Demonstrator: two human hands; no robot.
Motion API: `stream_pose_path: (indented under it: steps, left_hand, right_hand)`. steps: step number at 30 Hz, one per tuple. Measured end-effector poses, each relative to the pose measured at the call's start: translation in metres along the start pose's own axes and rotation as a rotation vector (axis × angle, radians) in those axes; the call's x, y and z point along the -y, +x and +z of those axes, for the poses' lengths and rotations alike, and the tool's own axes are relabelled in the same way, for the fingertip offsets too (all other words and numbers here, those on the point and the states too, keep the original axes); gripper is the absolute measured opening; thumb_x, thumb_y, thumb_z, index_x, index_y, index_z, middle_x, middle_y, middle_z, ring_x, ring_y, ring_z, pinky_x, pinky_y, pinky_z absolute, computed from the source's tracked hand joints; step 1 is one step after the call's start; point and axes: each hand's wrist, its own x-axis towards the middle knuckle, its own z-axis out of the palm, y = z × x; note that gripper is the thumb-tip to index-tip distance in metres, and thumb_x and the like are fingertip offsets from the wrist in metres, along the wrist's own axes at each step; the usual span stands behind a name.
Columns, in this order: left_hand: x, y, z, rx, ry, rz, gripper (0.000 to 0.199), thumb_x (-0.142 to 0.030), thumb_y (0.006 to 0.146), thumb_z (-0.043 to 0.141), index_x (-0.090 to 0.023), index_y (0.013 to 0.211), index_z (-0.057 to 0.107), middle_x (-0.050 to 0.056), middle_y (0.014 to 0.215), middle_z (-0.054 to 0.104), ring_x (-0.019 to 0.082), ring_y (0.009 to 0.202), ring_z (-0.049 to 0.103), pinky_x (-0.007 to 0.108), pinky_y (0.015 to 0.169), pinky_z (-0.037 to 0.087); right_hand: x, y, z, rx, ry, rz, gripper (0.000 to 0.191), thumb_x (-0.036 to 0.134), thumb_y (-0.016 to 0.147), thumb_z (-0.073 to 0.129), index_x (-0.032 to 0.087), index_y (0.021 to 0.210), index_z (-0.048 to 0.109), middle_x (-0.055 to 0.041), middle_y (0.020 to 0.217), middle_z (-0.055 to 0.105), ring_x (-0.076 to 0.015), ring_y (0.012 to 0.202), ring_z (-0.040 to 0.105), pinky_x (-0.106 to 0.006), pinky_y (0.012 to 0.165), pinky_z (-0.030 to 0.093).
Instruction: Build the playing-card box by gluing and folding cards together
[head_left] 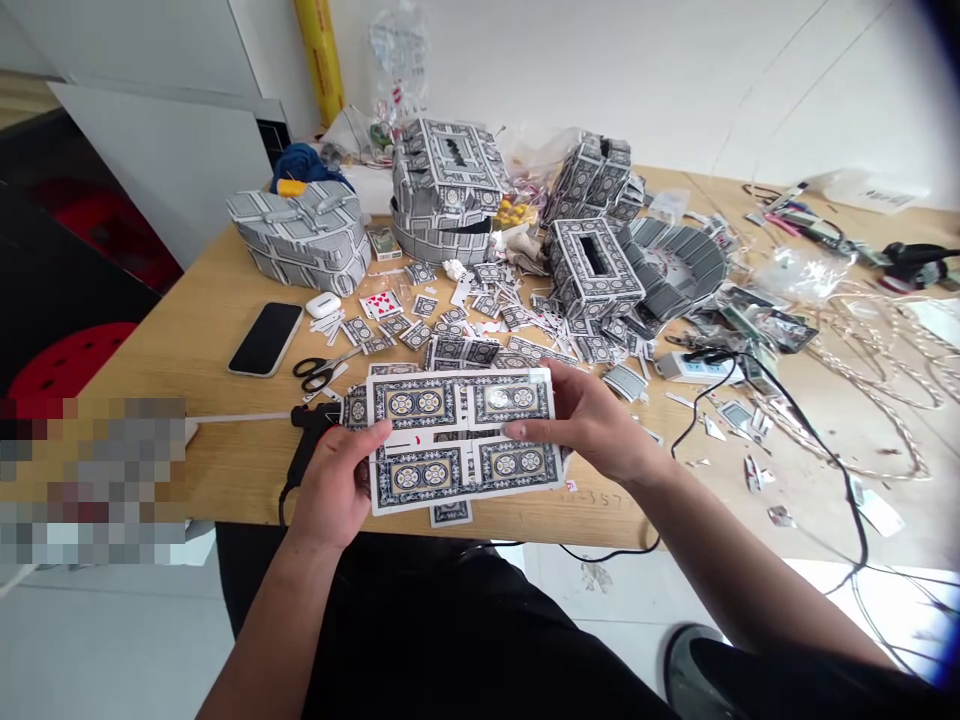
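Between both hands I hold a panel of playing cards (pixel 427 470), card backs facing up, with a narrow gap running across its middle. My left hand (pixel 337 475) grips its left end, thumb on top. On the right end my right hand (pixel 592 420) is closed the same way, its thumb reaching to the middle gap. A black glue gun (pixel 309 440) lies on the table just beside my left hand. Under the panel's lower edge a single card (pixel 451 513) lies at the table's front. Behind the panel sits a small stack of card pieces (pixel 461 352).
Black scissors (pixel 319 372), a phone (pixel 266 340) and a white earbud case (pixel 323 306) lie at left. Card-built boxes (pixel 300 235) stand along the back, one with a slot (pixel 596 262). A power strip (pixel 694 366) with black cables and coiled rope (pixel 862 370) is at right.
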Motion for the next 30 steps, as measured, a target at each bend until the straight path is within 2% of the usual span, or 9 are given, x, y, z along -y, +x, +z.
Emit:
stream_pose_path:
  steps: [4, 7, 12, 17, 20, 24, 26, 30]
  left_hand:
    - [-0.002, 0.001, -0.005, -0.011, 0.094, 0.014, 0.028, -0.038, 0.069, 0.098, -0.014, 0.078, 0.086, 0.014, 0.089, 0.085, 0.041, 0.096, 0.083, 0.052, 0.089, 0.071]
    - [-0.003, 0.0, -0.005, -0.032, 0.121, 0.016, 0.029, -0.039, 0.065, 0.1, -0.015, 0.075, 0.086, 0.013, 0.084, 0.085, 0.04, 0.091, 0.084, 0.051, 0.085, 0.072]
    - [-0.006, -0.001, -0.003, -0.027, 0.121, 0.019, 0.028, -0.037, 0.065, 0.102, -0.017, 0.077, 0.087, 0.011, 0.081, 0.084, 0.038, 0.091, 0.084, 0.051, 0.086, 0.072]
    - [-0.005, 0.0, -0.006, -0.03, 0.156, 0.068, 0.025, -0.035, 0.066, 0.102, -0.017, 0.074, 0.087, 0.01, 0.083, 0.085, 0.038, 0.094, 0.084, 0.051, 0.09, 0.071]
    - [-0.004, 0.0, -0.009, -0.065, 0.192, 0.106, 0.026, -0.035, 0.064, 0.103, -0.018, 0.074, 0.087, 0.008, 0.082, 0.085, 0.036, 0.091, 0.084, 0.047, 0.089, 0.071]
    - [-0.004, -0.002, -0.009, -0.079, 0.202, 0.102, 0.027, -0.037, 0.063, 0.103, -0.018, 0.071, 0.085, 0.008, 0.077, 0.084, 0.033, 0.08, 0.083, 0.044, 0.081, 0.072]
    - [-0.005, -0.003, -0.008, -0.08, 0.195, 0.086, 0.03, -0.038, 0.062, 0.104, -0.017, 0.07, 0.084, 0.008, 0.075, 0.083, 0.033, 0.075, 0.083, 0.044, 0.075, 0.072]
    - [-0.007, -0.003, -0.007, -0.086, 0.185, 0.048, 0.035, -0.041, 0.058, 0.105, -0.015, 0.069, 0.083, 0.009, 0.07, 0.081, 0.032, 0.066, 0.081, 0.044, 0.067, 0.071]
  right_hand:
    - [-0.004, -0.002, 0.0, -0.005, -0.04, -0.085, 0.055, 0.026, 0.061, 0.107, 0.02, 0.103, 0.072, -0.0037, 0.102, 0.084, -0.0216, 0.09, 0.08, -0.037, 0.084, 0.069]
    - [-0.005, -0.005, 0.0, -0.006, -0.047, -0.094, 0.055, 0.024, 0.062, 0.107, 0.02, 0.104, 0.072, -0.0034, 0.103, 0.084, -0.0214, 0.092, 0.08, -0.035, 0.085, 0.069]
    - [-0.005, -0.009, 0.003, 0.005, -0.034, -0.108, 0.054, 0.022, 0.065, 0.105, 0.02, 0.109, 0.073, -0.0053, 0.108, 0.084, -0.023, 0.097, 0.081, -0.038, 0.09, 0.069]
    - [-0.006, -0.012, 0.006, 0.004, -0.02, -0.117, 0.052, 0.018, 0.066, 0.103, 0.02, 0.108, 0.073, -0.0037, 0.108, 0.084, -0.0203, 0.097, 0.081, -0.034, 0.089, 0.069]
    - [-0.004, -0.013, 0.007, 0.002, -0.006, -0.091, 0.051, 0.019, 0.066, 0.104, 0.021, 0.106, 0.073, -0.0028, 0.105, 0.085, -0.0202, 0.094, 0.081, -0.033, 0.085, 0.069]
    - [-0.002, -0.015, 0.005, 0.01, 0.061, 0.015, 0.039, 0.03, 0.079, 0.098, 0.021, 0.11, 0.076, -0.0046, 0.105, 0.085, -0.0197, 0.086, 0.082, -0.032, 0.078, 0.069]
    - [-0.002, -0.014, 0.002, 0.048, 0.11, 0.075, 0.038, 0.034, 0.082, 0.095, 0.02, 0.113, 0.078, -0.0064, 0.107, 0.086, -0.0202, 0.085, 0.082, -0.033, 0.08, 0.069]
    - [-0.006, -0.011, -0.007, 0.106, 0.156, 0.117, 0.03, 0.039, 0.087, 0.09, 0.017, 0.106, 0.083, -0.0098, 0.106, 0.086, -0.022, 0.09, 0.083, -0.033, 0.084, 0.067]
